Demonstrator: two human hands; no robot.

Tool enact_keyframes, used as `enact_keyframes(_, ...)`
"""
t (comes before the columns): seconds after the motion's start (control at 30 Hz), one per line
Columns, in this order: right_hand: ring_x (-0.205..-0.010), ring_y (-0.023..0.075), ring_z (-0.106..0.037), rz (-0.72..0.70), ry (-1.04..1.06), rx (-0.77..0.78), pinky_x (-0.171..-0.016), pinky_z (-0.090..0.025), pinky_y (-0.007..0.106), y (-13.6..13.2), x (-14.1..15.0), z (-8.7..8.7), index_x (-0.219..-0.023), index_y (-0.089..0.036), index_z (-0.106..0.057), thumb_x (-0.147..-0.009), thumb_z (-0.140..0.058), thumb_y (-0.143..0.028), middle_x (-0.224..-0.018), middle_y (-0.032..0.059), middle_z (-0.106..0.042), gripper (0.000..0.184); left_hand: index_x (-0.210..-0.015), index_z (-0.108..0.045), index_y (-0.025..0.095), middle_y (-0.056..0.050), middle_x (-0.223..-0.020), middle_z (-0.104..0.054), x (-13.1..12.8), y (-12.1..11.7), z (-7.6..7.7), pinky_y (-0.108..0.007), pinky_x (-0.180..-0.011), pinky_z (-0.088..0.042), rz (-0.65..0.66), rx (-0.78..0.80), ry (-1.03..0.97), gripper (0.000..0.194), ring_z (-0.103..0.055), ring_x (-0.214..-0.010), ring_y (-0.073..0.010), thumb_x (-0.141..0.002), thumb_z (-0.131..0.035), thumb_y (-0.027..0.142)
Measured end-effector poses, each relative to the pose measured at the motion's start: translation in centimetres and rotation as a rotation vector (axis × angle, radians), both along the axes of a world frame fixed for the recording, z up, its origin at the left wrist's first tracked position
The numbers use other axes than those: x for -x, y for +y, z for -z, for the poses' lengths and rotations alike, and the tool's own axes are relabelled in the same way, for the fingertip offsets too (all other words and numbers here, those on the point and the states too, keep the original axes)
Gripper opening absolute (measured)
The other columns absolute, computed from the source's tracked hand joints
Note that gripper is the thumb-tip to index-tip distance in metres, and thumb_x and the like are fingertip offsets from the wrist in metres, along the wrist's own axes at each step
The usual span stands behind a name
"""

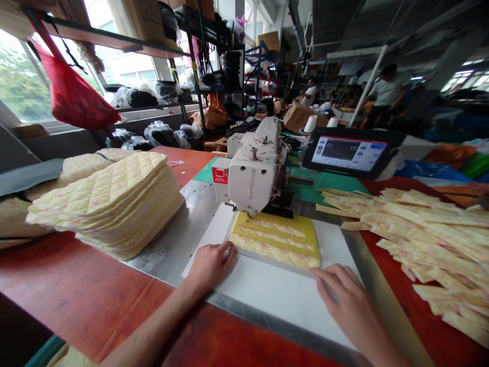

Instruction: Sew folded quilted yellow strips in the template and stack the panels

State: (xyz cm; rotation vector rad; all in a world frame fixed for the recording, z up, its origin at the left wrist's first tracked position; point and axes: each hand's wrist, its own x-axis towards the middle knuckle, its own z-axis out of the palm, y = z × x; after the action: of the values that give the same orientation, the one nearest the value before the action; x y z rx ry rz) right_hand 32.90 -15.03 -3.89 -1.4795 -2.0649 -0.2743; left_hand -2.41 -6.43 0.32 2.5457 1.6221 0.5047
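A white sewing machine (254,171) stands over a yellow template (301,230) that holds strips of quilted yellow fabric (275,239) on a white board (275,290). My left hand (210,265) rests on the board with its fingertips against the template's near left corner, fingers loosely curled. My right hand (344,295) lies flat on the board at the template's near right corner, fingers stretched out. Neither hand grips anything.
A tall stack of quilted yellow panels (114,204) sits on the red table at left. A heap of narrow quilted strips (431,239) covers the right side. A touchscreen panel (347,153) stands behind the machine. Shelves, bags and other people fill the background.
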Motion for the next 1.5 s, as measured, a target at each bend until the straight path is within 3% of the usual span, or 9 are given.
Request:
enact_keyframes(0.33, -0.086, 0.0217, -0.062, 0.013, -0.034, -0.049, -0.082, -0.045, 0.036, 0.28, -0.31, 0.05, -0.118, -0.023, -0.068, -0.103, -0.052, -0.037, -0.091, 0.005, -0.06, 0.026, -0.114, -0.071, 0.025, -0.005, -0.076, -0.077, -0.26, -0.04, 0.3, -0.029, -0.065, -0.046, 0.108, -0.019, -0.032, 0.033, -0.074, -0.069, -0.022, -0.106, -0.04, 0.034)
enact_keyframes(0.67, -0.082, 0.0192, -0.061, -0.006, -0.042, -0.13, -0.08, -0.044, 0.033, 0.22, -0.07, -0.46, -0.115, -0.023, -0.069, -0.102, -0.054, -0.036, -0.089, 0.0037, -0.059, 0.024, -0.109, -0.07, 0.023, -0.005, -0.075, -0.076, -0.11, 0.06, 0.39, -0.029, -0.062, -0.045, 0.122, -0.008, -0.047, 0.033, -0.074, -0.068, -0.0229, -0.105, -0.04, 0.034)
enact_keyframes(1.5, -0.081, 0.0203, -0.062, -0.042, -0.005, -0.04, -0.081, -0.045, 0.035, 0.36, -0.36, -0.16, -0.119, -0.023, -0.068, -0.102, -0.055, -0.031, -0.084, 0.003, -0.062, 0.023, -0.114, -0.069, 0.024, -0.006, -0.073, -0.075, -0.17, 0.04, 0.0, -0.03, -0.064, -0.048, 0.081, 0.027, -0.01, 0.032, -0.074, -0.07, -0.025, -0.104, -0.041, 0.034)
